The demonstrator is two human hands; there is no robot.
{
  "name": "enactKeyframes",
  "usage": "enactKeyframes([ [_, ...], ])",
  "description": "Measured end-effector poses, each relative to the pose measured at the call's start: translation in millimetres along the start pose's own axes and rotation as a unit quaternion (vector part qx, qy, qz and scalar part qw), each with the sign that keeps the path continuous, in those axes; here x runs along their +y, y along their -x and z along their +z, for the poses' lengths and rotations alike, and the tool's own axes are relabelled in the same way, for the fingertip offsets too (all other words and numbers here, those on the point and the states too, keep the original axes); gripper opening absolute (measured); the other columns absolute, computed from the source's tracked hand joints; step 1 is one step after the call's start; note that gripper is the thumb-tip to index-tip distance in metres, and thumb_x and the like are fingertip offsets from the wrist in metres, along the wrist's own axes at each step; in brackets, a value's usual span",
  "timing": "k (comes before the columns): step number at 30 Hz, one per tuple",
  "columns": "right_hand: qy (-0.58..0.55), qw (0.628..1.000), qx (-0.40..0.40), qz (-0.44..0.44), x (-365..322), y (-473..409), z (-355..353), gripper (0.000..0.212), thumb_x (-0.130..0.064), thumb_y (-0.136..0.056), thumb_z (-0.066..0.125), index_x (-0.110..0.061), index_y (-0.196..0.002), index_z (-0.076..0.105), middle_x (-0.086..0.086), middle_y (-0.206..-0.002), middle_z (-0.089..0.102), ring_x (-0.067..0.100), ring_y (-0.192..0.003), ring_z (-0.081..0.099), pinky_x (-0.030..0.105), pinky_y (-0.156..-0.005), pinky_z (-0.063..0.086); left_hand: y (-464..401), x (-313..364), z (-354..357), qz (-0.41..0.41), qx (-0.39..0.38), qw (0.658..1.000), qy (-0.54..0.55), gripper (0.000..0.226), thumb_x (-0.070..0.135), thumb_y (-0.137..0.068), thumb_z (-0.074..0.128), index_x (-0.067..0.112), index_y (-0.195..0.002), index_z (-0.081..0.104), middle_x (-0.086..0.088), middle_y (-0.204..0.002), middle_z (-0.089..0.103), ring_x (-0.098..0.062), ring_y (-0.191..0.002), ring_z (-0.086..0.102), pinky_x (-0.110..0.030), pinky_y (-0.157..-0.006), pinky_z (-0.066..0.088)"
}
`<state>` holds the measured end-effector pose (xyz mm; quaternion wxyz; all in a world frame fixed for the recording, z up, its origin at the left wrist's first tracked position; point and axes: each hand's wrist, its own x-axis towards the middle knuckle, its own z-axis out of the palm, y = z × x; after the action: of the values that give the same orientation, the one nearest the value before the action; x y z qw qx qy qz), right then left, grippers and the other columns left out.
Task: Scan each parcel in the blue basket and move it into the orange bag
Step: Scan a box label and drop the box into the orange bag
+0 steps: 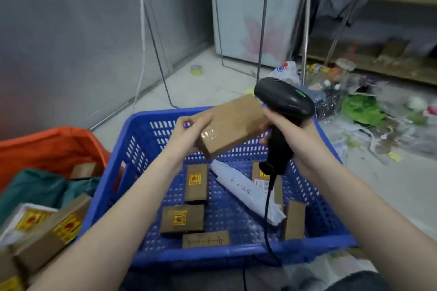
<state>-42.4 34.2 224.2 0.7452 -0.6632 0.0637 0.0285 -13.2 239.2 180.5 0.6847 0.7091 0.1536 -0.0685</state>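
Note:
My left hand (189, 133) grips a brown cardboard parcel (233, 124) sealed with clear tape and holds it above the blue basket (212, 255). My right hand (292, 134) grips the handle of a black barcode scanner (282, 99), whose head sits right beside the parcel's far end. Inside the basket lie several small brown boxes, two with yellow-red stickers (196, 183), and a white rolled parcel (246, 192). The orange bag (54, 146) stands at the left with boxes (47, 227) and green cloth in it.
The scanner's black cable (268, 215) hangs down across the basket's front. Plastic bags and litter (364, 111) cover the floor at the right. A roll of tape (196, 70) lies on the floor near metal legs and a white cabinet (255, 14).

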Motion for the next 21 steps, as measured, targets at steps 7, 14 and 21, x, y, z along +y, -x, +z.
enactKeyframes([
  [7,-0.106,0.992,0.052,-0.041,-16.1,20.1,38.5,0.025,-0.03,-0.081,0.074,-0.037,-0.096,0.056,-0.012,-0.106,0.064,0.005,-0.1,0.059,0.034,-0.096,0.047,52.1,18.9,-19.3,-0.073,-0.077,0.981,0.164,0.041,0.054,-0.09,0.052,0.026,-0.12,0.053,-0.012,-0.105,0.063,-0.027,-0.077,0.071,-0.033,-0.063,0.057],
  [14,-0.117,0.992,0.02,-0.037,-4.3,20.9,46.3,0.027,-0.025,-0.081,0.073,-0.037,-0.102,0.06,-0.008,-0.112,0.067,0.009,-0.106,0.064,0.038,-0.099,0.049,53.2,20.8,-10.5,-0.038,-0.087,0.995,0.029,0.038,0.062,-0.092,0.042,0.034,-0.112,0.056,-0.001,-0.108,0.072,-0.02,-0.094,0.071,-0.038,-0.09,0.051],
  [21,-0.106,0.994,0.012,-0.03,-5.2,15.0,39.6,0.023,-0.023,-0.086,0.068,-0.026,-0.109,0.064,-0.004,-0.1,0.073,0.013,-0.1,0.067,0.04,-0.093,0.052,48.6,25.9,-4.1,0.127,0.007,0.991,-0.048,0.023,0.03,-0.1,0.047,0.044,-0.115,0.055,0.013,-0.107,0.066,0.002,-0.103,0.061,-0.031,-0.096,0.045],
])
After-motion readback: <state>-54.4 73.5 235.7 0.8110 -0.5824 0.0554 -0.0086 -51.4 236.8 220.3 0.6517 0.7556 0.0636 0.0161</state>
